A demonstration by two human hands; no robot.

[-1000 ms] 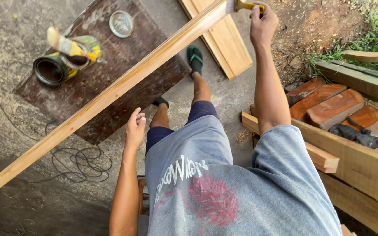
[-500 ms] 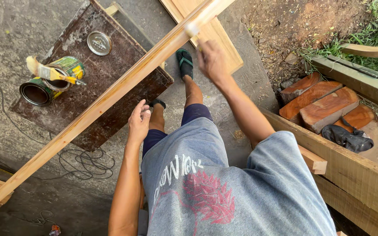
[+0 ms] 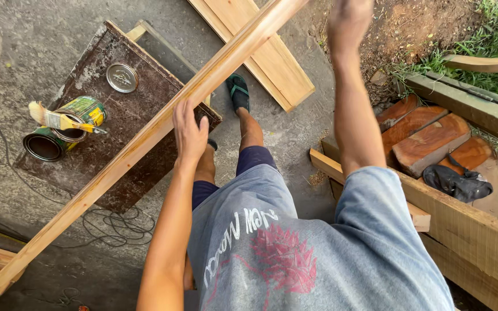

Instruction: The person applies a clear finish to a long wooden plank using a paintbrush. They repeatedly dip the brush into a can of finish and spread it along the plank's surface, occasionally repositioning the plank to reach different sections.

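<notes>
Below, left hand (image 3: pixel 189 129) on beam (image 3: pixel 145 138), green-labelled can (image 3: pixel 85 112)

Long beam (image 3: pixel 145 141) slanting across the whole view, barring any straight pass from the left hand (image 3: pixel 189 128), which rests against it, down-left toward the board (image 3: pixel 119 124) beyond. On that board, beyond the beam from the left hand: two cans (image 3: pixel 64 129), a brush (image 3: pixel 59 120) laid across one, a round lid (image 3: pixel 122 77). Open concrete (image 3: pixel 295 132) between the two hands, broken only by legs and a sandal (image 3: pixel 238 92). Plank (image 3: pixel 260 52) lying between beam and right hand (image 3: pixel 350 20). Right of the right forearm, stacked red slabs (image 3: pixel 427 141) and timber rails (image 3: pixel 479 230) closing off that side. Cable (image 3: pixel 110 222) looped below the left forearm.
</notes>
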